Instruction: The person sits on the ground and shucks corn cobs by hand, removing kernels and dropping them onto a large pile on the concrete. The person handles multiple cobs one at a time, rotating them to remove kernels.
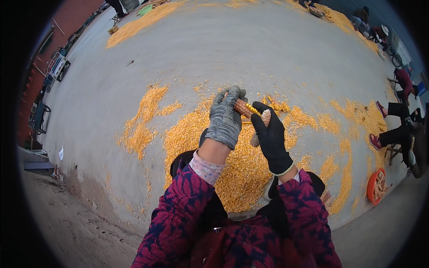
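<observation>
Between the hands, a partly shelled corn ear [242, 108] lies crosswise, its long axis sloping from the grey-gloved left hand [225, 117], curled around it, down toward the right hand [272, 140]. That black-gloved hand, fingers bent, clasps a pale bare cob [266, 117] (pointing more fore-and-aft). Loose kernels [243, 178] heap below both.

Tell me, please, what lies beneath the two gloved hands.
Below the left hand and right hand lies a pile of yellow corn kernels; whatever the hands block or the pile covers cannot be seen.
</observation>
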A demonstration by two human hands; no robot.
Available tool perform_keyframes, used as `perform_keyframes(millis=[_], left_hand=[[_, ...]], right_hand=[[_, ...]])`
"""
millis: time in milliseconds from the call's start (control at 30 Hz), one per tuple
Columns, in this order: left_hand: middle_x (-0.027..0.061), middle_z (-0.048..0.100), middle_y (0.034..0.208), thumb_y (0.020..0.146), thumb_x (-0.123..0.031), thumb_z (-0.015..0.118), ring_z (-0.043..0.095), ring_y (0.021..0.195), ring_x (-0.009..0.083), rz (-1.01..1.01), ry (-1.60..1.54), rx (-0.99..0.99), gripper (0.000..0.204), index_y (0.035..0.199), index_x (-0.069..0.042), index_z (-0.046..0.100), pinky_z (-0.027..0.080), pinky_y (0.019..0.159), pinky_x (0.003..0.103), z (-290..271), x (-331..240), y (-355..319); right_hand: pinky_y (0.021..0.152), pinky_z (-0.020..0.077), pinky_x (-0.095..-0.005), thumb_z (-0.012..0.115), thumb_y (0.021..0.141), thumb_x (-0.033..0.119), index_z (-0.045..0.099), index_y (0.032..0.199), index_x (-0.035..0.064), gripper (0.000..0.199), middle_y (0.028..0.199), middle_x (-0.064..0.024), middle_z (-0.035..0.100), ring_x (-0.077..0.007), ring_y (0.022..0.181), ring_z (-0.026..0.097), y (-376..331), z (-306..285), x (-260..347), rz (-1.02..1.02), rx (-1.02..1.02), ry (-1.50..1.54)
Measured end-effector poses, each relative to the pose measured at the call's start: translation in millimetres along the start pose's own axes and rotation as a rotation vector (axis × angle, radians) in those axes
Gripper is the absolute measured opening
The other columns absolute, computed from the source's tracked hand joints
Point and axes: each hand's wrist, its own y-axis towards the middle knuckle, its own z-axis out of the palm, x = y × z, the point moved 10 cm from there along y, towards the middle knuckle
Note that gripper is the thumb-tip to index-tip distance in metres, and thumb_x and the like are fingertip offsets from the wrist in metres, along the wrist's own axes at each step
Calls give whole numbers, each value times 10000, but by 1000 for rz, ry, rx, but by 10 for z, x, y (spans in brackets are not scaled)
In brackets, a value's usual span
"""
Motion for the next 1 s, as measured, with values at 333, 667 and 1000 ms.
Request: perform_keyframes(millis=[333,667,1000], left_hand=[[20,419,503,878,-352,542,465,476,169,79,85,223,341,651,-108,469,446,532,329,364,-2,-197],[33,508,568,862,-262,577,541,590,199,25,90,-10,287,636,-103,502,487,659,353,115,46,-111],[39,519,655,897,-246,505,528,796,189,7,93,157,345,589,-90,494,400,803,312,256,220,-341]], right_hand=[[451,432,-279,567,862,326,551,908,42,289,695,-82,583,-180,523,566,-199,274,-712,647,30,710],[803,431,-283,538,883,320,583,1018,-1,351,992,-94,616,-167,933,573,-58,47,-452,419,61,389],[579,418,-298,474,911,270,558,909,16,267,707,-90,570,-166,640,550,37,154,-302,98,41,97]])
